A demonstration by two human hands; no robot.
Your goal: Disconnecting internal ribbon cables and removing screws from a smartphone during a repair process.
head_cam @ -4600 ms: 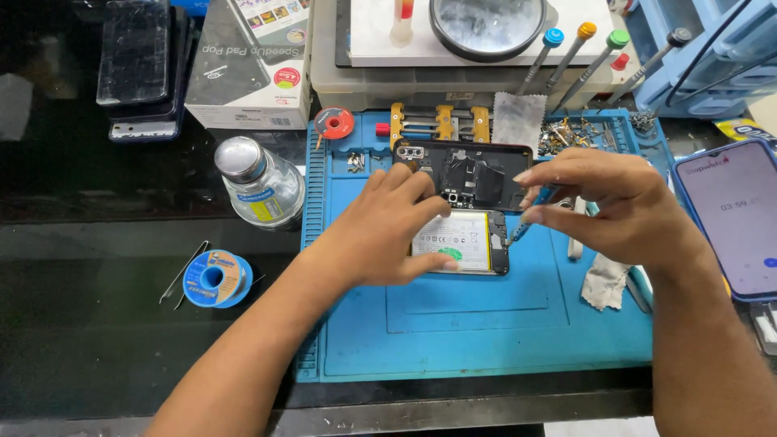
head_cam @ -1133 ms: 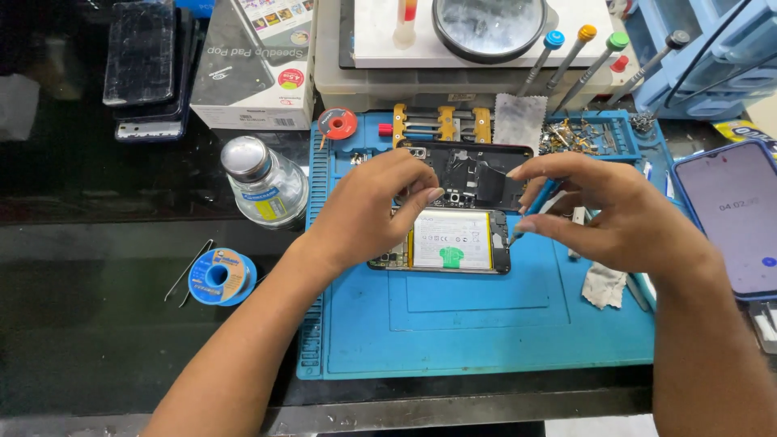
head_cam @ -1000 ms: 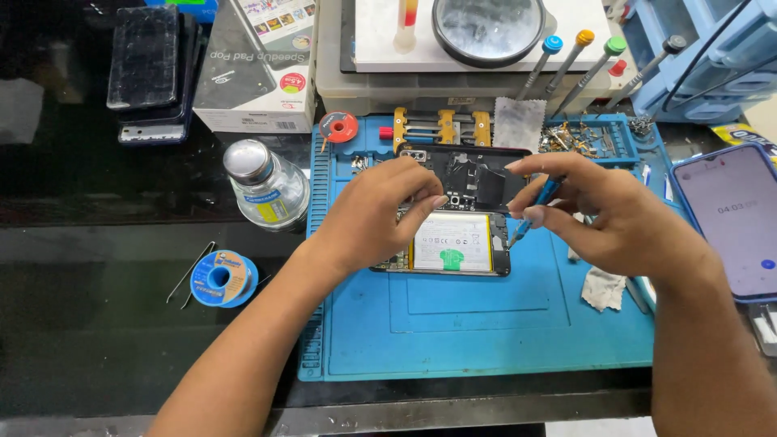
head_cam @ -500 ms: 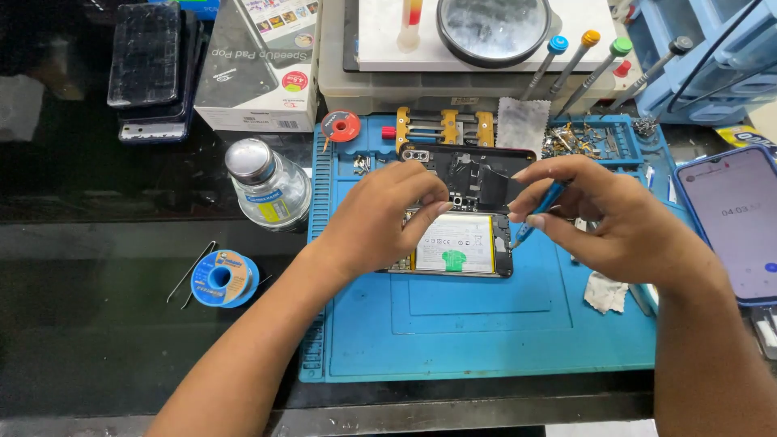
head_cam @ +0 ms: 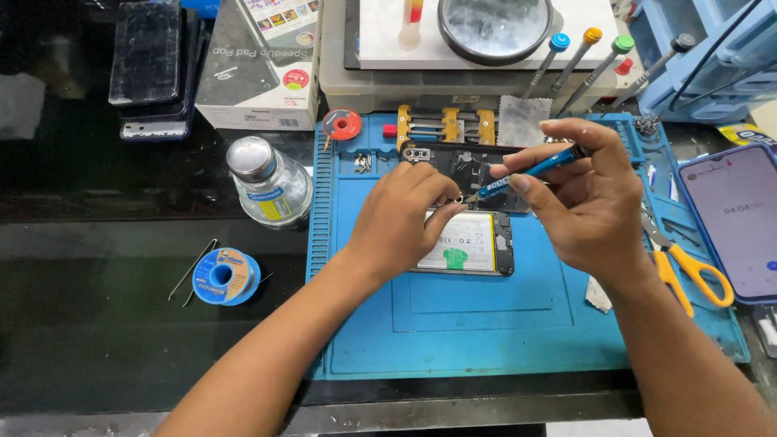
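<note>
Frame centre: right hand (head_cam: 587, 206) pinches blue screwdriver (head_cam: 530, 171), tip down-left; left hand (head_cam: 405, 222) fingertips pinched narrow on opened phone (head_cam: 469, 243).

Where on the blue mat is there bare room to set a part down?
The blue mat is bare between the opened phone and its near edge. Crowded: the far edge with screws, and the right by the scissors.

phone (head_cam: 473, 243) on mat (head_cam: 486, 340) — bottle (head_cam: 271, 186) left
</note>
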